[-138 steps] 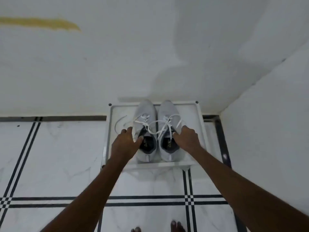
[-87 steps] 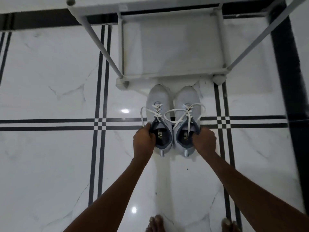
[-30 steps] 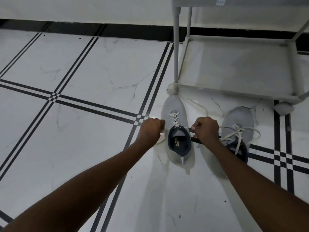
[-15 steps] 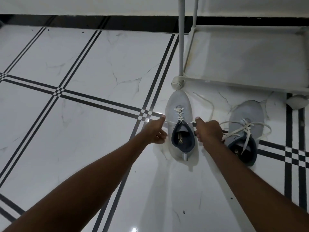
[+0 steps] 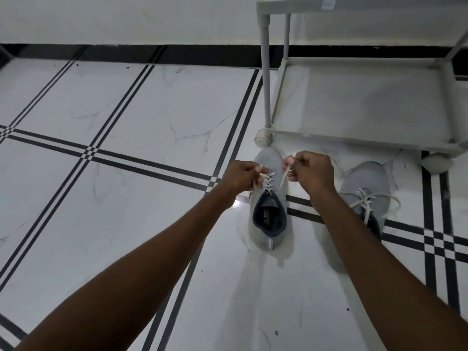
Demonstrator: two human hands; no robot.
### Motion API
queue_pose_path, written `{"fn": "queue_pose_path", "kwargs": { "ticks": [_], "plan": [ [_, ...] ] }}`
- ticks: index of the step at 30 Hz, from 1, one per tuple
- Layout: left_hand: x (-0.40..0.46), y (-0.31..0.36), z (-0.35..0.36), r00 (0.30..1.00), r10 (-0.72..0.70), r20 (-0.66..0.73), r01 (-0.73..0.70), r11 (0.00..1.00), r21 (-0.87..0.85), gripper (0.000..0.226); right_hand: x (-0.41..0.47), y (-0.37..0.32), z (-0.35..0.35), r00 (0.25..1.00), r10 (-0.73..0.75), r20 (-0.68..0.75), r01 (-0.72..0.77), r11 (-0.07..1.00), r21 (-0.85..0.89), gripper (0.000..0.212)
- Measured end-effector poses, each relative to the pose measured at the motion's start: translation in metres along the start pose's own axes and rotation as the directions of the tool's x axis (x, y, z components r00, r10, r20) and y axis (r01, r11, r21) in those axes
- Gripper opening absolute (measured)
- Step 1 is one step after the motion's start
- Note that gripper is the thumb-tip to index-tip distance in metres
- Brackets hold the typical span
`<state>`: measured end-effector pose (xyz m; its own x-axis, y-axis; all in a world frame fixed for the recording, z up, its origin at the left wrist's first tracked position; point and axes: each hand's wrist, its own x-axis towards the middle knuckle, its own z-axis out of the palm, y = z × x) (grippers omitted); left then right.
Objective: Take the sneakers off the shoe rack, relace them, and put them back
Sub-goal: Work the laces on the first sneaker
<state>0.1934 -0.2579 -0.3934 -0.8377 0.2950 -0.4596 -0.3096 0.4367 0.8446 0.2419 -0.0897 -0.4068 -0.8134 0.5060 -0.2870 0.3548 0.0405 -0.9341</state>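
Head view: floor-level scene, looking down past two bare forearms at white marble tiles with black lines.
Left hand [image 5: 241, 175]: fingers pinched shut on one end of the white lace [image 5: 269, 182], at the left side of the near sneaker.
Right hand [image 5: 312, 173]: closed on the other lace end, raised just right of the same shoe's tongue.
Near sneaker [image 5: 269, 210]: grey, upright on the floor between the hands, toe pointing far, dark opening facing the viewer.
Second sneaker [image 5: 364, 192]: to the right, partly hidden by the right forearm, laces lying loose across it.
Shoe rack [image 5: 359, 102]: white, far right, its lower shelf bare; one foot stands just beyond the near sneaker's toe.
Change: half a second ago the hands sat lower, beside the shoe's opening, pulling the lace out sideways; now both have moved up toward the toe end and drawn closer together over the eyelets.
Meaning for the task: both shoes are off the rack and lacing of the first appears under way; the second shoe and the return to the shelf remain.
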Motion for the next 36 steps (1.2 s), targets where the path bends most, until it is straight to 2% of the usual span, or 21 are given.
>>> {"fn": "queue_pose_path", "kwargs": {
  "ticks": [1,3,6,8,10,12,15,18,21,26,27,29,31,33,36],
  "plan": [
    [-0.003,0.005,0.004,0.999,0.017,0.027,-0.018,1.0,0.016,0.023,0.001,-0.007,0.0,0.999,-0.047,0.017,0.047,0.999,-0.008,0.018],
    [-0.004,0.014,0.003,0.999,0.043,-0.012,-0.043,0.999,0.009,0.024,0.004,-0.015,-0.002,0.994,-0.094,0.058,0.095,0.995,-0.011,0.017],
    [0.003,0.023,-0.011,0.989,0.1,-0.113,-0.096,0.994,0.048,0.024,0.006,-0.011,-0.006,0.992,-0.085,0.091,0.086,0.996,0.001,0.016],
    [0.006,0.02,-0.016,0.984,0.118,-0.136,-0.101,0.987,0.127,0.024,0.006,-0.009,-0.006,0.991,-0.085,0.103,0.083,0.996,0.019,0.016],
    [0.008,0.015,-0.012,0.987,0.093,-0.134,-0.075,0.988,0.135,0.022,0.007,-0.012,-0.005,0.99,-0.093,0.109,0.089,0.995,0.043,0.013],
    [0.012,0.01,-0.006,0.993,0.075,-0.088,-0.064,0.991,0.115,0.019,0.011,-0.014,-0.002,0.985,-0.115,0.126,0.109,0.992,0.058,0.011],
    [0.015,0.008,0.004,0.997,0.071,0.033,-0.076,0.982,0.175,0.015,0.014,-0.012,0.0,0.975,-0.165,0.146,0.168,0.986,-0.003,0.01],
    [0.012,0.008,0.011,0.983,-0.016,0.181,-0.012,0.989,0.15,0.018,0.016,-0.015,-0.001,0.965,-0.208,0.163,0.219,0.974,-0.053,0.007],
    [0.012,0.007,0.011,0.977,-0.033,0.212,-0.007,0.983,0.185,0.025,0.02,-0.015,0.001,0.963,-0.156,0.221,0.148,0.988,0.049,0.009],
    [0.015,0.009,0.013,0.983,0.126,0.133,-0.167,0.914,0.369,0.012,0.027,-0.001,0.0,0.951,-0.061,0.303,-0.008,0.975,0.222,0.015],
    [0.015,0.009,0.014,0.982,0.134,0.136,-0.173,0.926,0.335,0.007,0.028,0.001,0.002,0.945,-0.041,0.325,-0.041,0.97,0.24,0.018],
    [0.014,0.008,0.012,0.985,0.111,0.129,-0.135,0.972,0.195,0.014,0.027,0.006,0.006,0.916,0.023,0.4,-0.126,0.964,0.233,0.022],
    [0.011,0.01,0.009,0.992,0.063,0.106,-0.071,0.995,0.071,0.02,0.026,0.013,0.009,0.888,0.111,0.447,-0.196,0.969,0.149,0.024],
    [0.01,0.011,0.006,0.996,0.022,0.089,-0.022,1.0,0.002,0.021,0.025,0.021,0.01,0.873,0.152,0.463,-0.201,0.978,0.059,0.029],
    [0.01,0.01,0.005,0.99,-0.028,0.141,0.044,0.992,-0.116,0.021,0.026,0.027,0.01,0.881,0.162,0.443,-0.173,0.985,-0.016,0.02]
  ]
}}
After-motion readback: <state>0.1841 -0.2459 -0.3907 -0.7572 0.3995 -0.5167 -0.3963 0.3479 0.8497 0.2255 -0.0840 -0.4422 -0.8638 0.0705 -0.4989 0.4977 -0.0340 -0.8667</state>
